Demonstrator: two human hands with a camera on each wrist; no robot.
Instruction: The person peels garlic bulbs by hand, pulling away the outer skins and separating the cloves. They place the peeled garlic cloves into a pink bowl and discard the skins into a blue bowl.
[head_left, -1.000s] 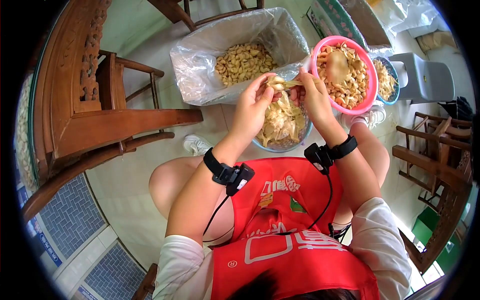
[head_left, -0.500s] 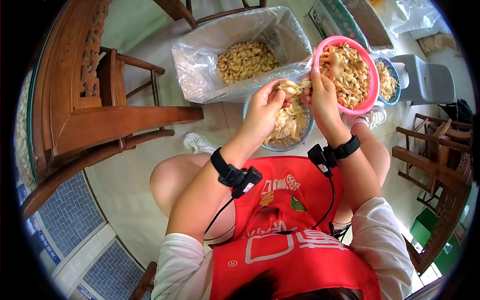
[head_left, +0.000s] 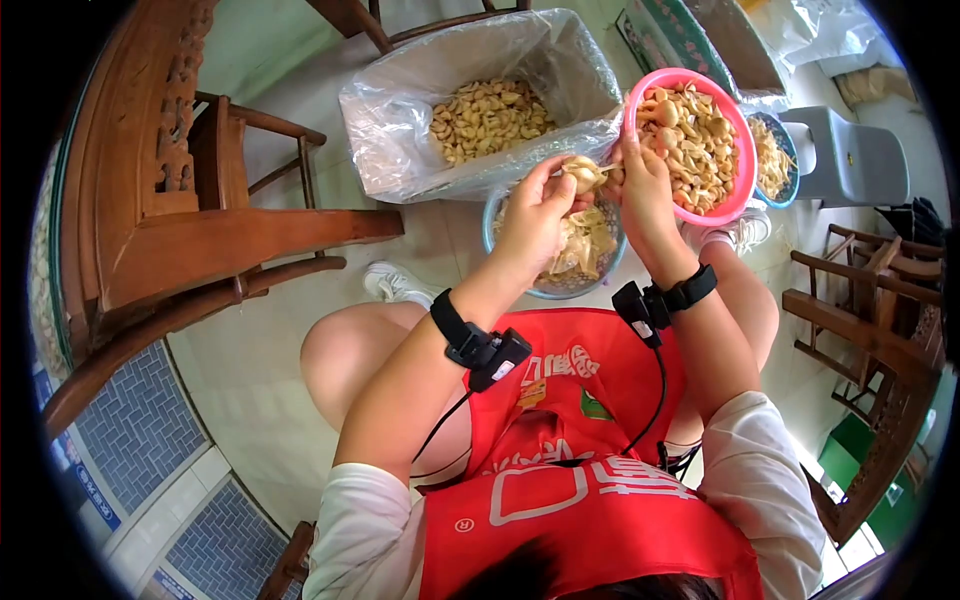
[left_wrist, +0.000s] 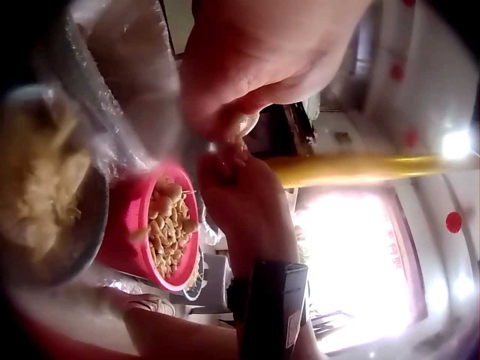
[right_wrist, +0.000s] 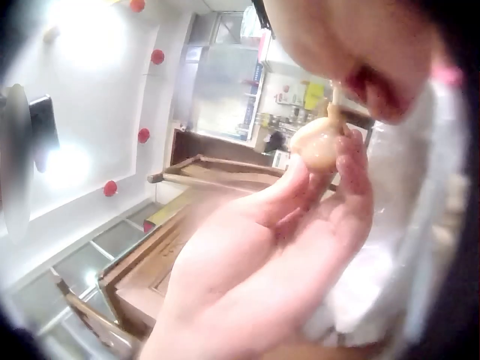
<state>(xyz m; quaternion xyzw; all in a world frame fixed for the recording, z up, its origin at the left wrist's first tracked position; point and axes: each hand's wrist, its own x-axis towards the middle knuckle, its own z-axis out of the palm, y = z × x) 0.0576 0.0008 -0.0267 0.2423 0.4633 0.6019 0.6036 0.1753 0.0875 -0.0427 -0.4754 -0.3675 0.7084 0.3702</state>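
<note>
My left hand (head_left: 530, 225) pinches a garlic bulb (head_left: 582, 173) between thumb and fingertips, above a blue-rimmed colander (head_left: 490, 222) with pale papery peels (head_left: 585, 245) inside. In the right wrist view the bulb (right_wrist: 319, 144) looks round, smooth and glossy, its thin stem pointing up toward my other hand. My right hand (head_left: 648, 190) is just to the right, fingertips pinching the stem end. Its fingers overlap the near rim of a pink basin (head_left: 745, 150) heaped with stemmed garlic bulbs (head_left: 700, 160). In the left wrist view, the left hand hides most of the bulb.
Behind the colander is a box lined with clear plastic (head_left: 385, 120), with loose garlic cloves (head_left: 490, 118) in it. A small blue basin (head_left: 790, 185) and a grey stool (head_left: 850, 150) stand to the right. Carved wooden furniture (head_left: 250, 240) reaches in from the left.
Both hands have shifted a little to the right, the left bringing the bulb along. The bulb shows rounder and barer, with less loose peel around it than a second ago.
</note>
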